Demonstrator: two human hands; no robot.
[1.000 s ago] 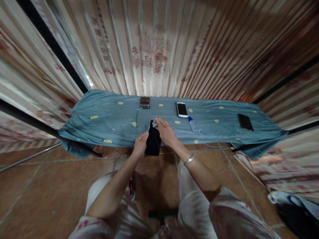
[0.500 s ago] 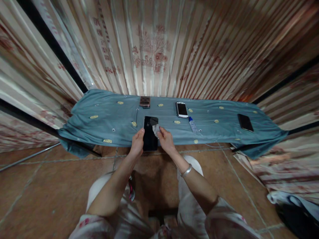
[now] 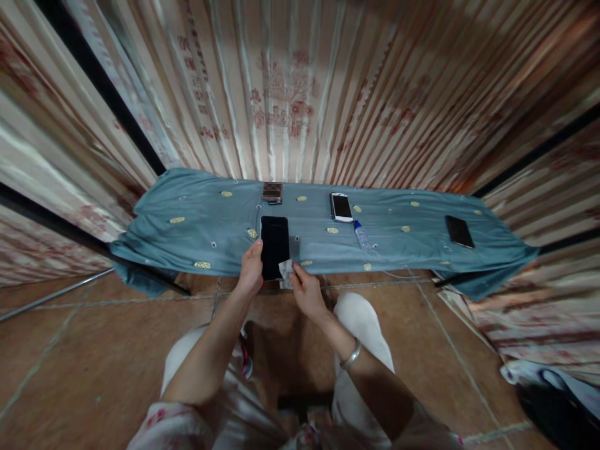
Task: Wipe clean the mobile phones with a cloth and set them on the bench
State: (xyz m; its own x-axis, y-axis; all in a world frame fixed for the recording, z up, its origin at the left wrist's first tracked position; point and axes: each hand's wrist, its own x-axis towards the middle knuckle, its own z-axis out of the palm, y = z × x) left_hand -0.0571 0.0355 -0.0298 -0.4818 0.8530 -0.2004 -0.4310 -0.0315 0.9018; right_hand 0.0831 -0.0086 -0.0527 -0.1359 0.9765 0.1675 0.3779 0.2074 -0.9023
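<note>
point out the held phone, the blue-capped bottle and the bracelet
Held phone [image 3: 275, 242]: head view, middle of its dark face.
Blue-capped bottle [image 3: 362, 238]: head view, its clear body.
Bracelet [image 3: 352, 357]: head view, its silver band.

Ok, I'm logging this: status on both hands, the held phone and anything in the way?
Left hand holding black phone by left edge. Right hand pinching pale cloth at phone's lower right. White phone, blue-capped bottle clear of both hands.

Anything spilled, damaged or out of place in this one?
No spill or damage shows. The phone in the left hand looks intact. Slightly untidy: the blue-capped bottle seems to lie on its side, and the tablecloth is rumpled at both ends.
</note>
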